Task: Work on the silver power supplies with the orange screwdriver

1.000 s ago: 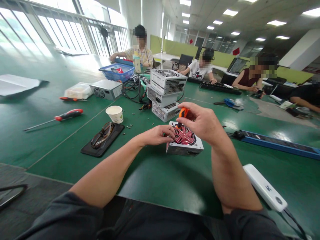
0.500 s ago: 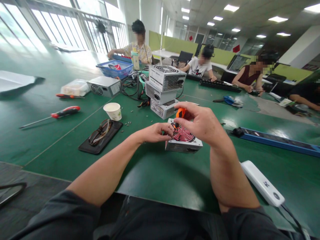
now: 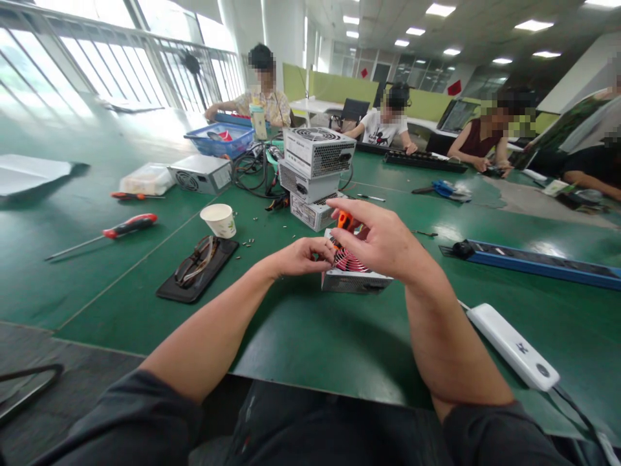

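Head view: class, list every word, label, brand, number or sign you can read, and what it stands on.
No text is clear enough to quote.
Stack's top power supply: label print, too small.
Stack's bottom power supply: label, too blurred.
Power supply with red fan: no readable text.
White T-shirt: lettering, too blurred.
White device: dark mark, not readable as a word.
Paper cup: green print, no readable words.

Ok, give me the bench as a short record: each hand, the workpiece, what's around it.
Right hand: fingers around an orange-handled screwdriver, over the power supply
Left hand: fingertips by the fan grille's left edge; whether they pinch anything is unclear
Workpiece: that power supply, red fan facing up
Behind it: stack of three power supplies
Left of it: paper cup, eyeglasses, red-and-black screwdriver
Right of it: white cabled device
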The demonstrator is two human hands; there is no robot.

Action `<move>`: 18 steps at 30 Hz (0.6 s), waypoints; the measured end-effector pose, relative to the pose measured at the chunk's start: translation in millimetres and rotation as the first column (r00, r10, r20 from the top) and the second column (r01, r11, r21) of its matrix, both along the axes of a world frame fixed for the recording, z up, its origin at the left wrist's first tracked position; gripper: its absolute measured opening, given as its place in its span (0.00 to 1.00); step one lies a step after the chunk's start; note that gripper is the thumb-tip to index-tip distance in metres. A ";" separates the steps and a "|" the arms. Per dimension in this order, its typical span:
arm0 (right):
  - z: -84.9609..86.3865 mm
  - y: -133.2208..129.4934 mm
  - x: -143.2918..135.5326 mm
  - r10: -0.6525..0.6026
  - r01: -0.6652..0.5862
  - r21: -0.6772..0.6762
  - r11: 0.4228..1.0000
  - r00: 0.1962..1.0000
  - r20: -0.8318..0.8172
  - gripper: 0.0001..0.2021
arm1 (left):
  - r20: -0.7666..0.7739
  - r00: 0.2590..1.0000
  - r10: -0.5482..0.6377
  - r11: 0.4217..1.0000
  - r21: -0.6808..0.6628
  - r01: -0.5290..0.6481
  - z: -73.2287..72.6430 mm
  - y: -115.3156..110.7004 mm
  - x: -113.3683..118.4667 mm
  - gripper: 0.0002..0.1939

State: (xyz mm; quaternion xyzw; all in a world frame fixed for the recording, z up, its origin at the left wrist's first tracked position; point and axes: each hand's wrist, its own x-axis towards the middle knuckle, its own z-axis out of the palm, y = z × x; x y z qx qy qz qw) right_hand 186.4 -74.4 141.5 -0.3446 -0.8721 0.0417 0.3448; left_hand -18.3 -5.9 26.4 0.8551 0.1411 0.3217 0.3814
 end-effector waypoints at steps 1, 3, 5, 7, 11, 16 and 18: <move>-0.1 -0.5 0.2 0.006 -0.006 -0.014 1.000 1.000 0.002 0.22 | 0.005 1.000 -0.001 1.000 0.001 0.001 -0.9 0.1 -0.1 0.08; -1.5 -0.5 0.1 -0.013 0.013 -0.003 1.000 1.000 -0.008 0.22 | 0.015 1.000 0.000 1.000 -0.002 0.000 -3.0 0.4 -0.6 0.08; -4.1 0.6 -0.4 -0.073 0.073 0.046 0.996 0.997 -0.011 0.18 | 0.023 1.000 0.005 1.000 -0.011 -0.004 -5.5 0.9 -1.0 0.08; -5.9 1.7 0.4 -0.119 0.118 0.092 0.989 0.993 -0.001 0.16 | 0.033 0.999 0.013 1.000 -0.016 -0.013 -7.6 1.7 -1.3 0.08; -3.6 0.3 7.1 -0.024 0.021 0.078 0.997 0.999 0.038 0.21 | 0.048 0.999 0.000 1.000 -0.016 0.000 -9.1 3.5 -1.0 0.08; -4.9 -0.5 6.3 -0.041 0.034 0.107 0.994 0.997 0.060 0.17 | 0.057 0.998 -0.008 1.000 -0.026 0.010 -8.0 3.6 0.1 0.09; -8.1 1.8 2.9 -0.116 0.107 0.157 0.982 0.992 0.054 0.15 | 0.049 0.999 -0.008 1.000 -0.023 0.009 -8.0 3.2 0.4 0.10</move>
